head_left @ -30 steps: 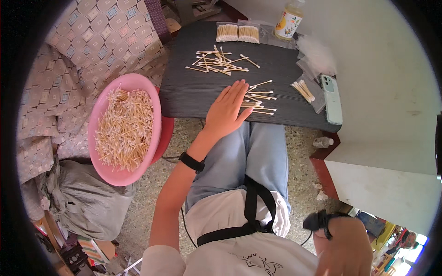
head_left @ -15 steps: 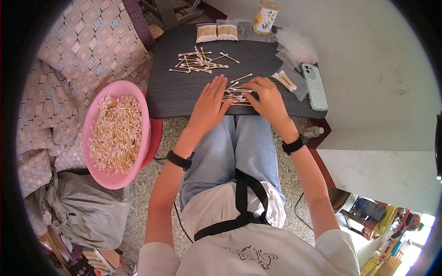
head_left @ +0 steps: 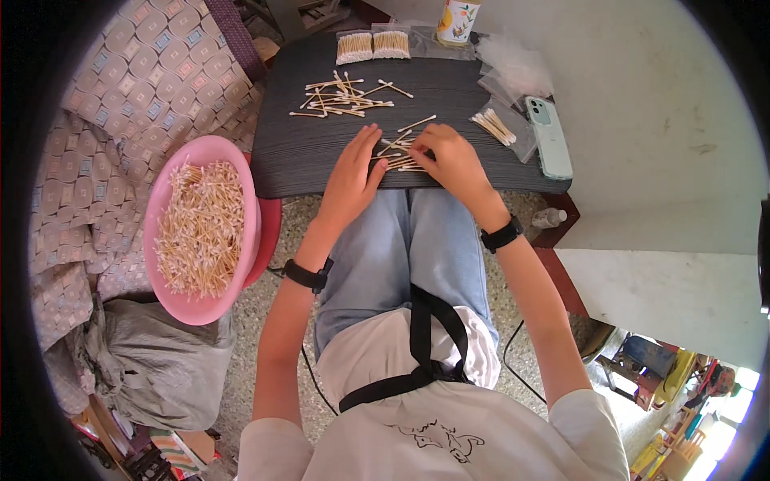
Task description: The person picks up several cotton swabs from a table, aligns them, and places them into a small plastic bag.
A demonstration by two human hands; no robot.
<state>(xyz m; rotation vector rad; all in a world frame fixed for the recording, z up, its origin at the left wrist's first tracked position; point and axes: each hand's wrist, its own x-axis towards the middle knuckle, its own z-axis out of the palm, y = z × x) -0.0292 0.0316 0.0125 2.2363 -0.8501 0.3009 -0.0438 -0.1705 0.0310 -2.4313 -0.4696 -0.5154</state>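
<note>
Right hand [head_left: 451,159]: the curled fingertips hide their own contact with the loose swabs [head_left: 397,160]; I cannot tell whether one is pinched. Left hand [head_left: 353,172]: the palm is turned from my camera, its underside hidden. Pink basin [head_left: 251,212]: the upper layer of heaped swabs [head_left: 200,228] conceals those beneath, and the basin covers most of a red object [head_left: 269,240] whose kind I cannot determine. Bottle [head_left: 457,22]: cut by the upper edge. Phone [head_left: 550,140]: screen side hidden. Shirt [head_left: 449,437]: cut by the lower edge. Distant clutter [head_left: 674,385]: too small for me to identify.
</note>
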